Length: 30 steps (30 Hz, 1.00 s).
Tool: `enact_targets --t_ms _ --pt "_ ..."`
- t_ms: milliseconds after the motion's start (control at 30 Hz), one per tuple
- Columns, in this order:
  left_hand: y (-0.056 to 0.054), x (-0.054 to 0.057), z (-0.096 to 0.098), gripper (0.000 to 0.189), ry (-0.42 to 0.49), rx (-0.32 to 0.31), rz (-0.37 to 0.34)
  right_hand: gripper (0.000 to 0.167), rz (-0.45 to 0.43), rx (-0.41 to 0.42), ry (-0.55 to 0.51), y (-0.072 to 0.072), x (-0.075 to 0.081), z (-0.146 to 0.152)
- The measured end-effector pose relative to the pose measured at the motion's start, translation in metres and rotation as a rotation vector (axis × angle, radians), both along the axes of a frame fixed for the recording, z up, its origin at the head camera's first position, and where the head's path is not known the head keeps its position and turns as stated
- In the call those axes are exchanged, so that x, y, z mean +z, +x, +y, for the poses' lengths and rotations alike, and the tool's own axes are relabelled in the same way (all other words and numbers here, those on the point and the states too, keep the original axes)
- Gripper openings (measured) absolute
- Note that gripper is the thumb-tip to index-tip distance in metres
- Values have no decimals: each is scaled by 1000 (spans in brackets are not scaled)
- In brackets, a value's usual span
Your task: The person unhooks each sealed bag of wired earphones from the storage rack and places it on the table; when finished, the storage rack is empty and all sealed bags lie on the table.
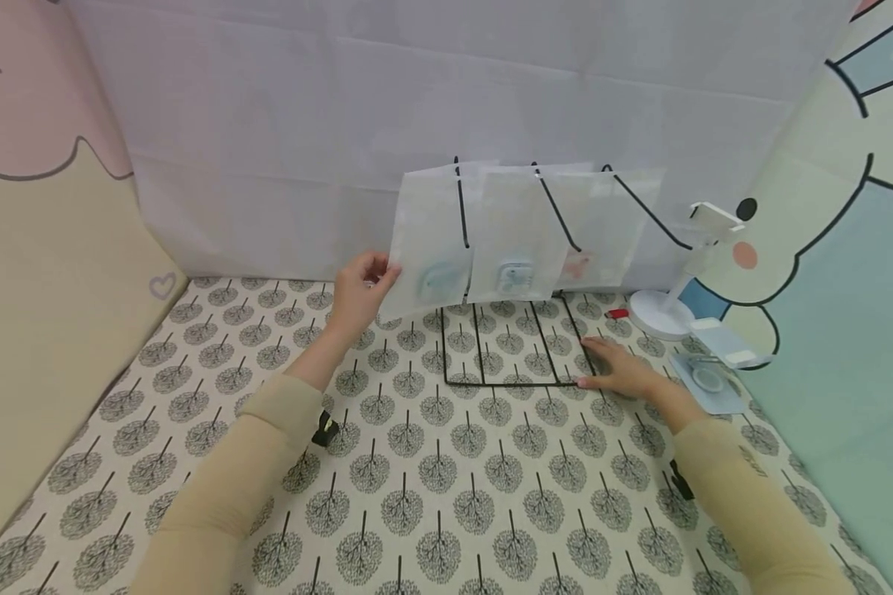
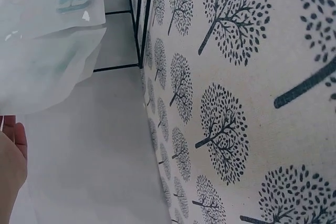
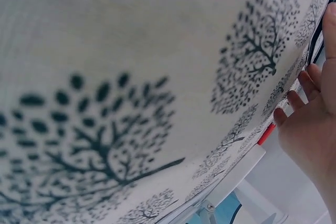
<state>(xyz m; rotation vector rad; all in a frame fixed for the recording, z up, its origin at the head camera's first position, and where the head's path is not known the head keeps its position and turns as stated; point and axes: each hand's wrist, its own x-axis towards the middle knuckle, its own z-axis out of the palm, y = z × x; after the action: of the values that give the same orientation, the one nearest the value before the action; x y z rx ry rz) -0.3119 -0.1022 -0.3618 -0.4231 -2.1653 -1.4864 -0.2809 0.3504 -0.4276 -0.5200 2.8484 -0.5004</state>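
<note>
In the left wrist view, the left hand (image 2: 11, 161) is cut by the left edge; in the right wrist view, the right hand (image 3: 312, 124) is cut by the right edge. The whitish bags (image 1: 502, 227) hide from me part of the black rack (image 1: 517, 385). Their pale prints (image 1: 516, 277) look too blurred, and the sleeve lettering (image 1: 752, 460) is too small for reading.

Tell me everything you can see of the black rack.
The black rack looks like thin metal wire. Its flat rectangular base, with bars running front to back, lies on the tree-patterned cloth near the white backdrop. Above, three slanting arms carry pale translucent bags, which hide much of its back. The right hand rests at its front right corner.
</note>
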Motion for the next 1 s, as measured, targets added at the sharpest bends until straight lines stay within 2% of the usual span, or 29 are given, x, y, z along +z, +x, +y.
enact_targets --t_ms 233,433,633,733,1000 --pt "9 0 -2 17 -38 -17 146 87 42 28 -24 5 1 -2" --pt "24 10 -7 18 -73 -21 121 89 27 20 -18 4 -1 -2" --pt "34 19 -12 14 -104 -12 235 89 16 13 -29 3 -3 -2" --pt "38 24 -15 16 -111 -11 268 89 18 14 -27 2 -3 -1" --pt "49 34 -22 36 -157 -43 339 89 2 2 -30 1 -3 1"
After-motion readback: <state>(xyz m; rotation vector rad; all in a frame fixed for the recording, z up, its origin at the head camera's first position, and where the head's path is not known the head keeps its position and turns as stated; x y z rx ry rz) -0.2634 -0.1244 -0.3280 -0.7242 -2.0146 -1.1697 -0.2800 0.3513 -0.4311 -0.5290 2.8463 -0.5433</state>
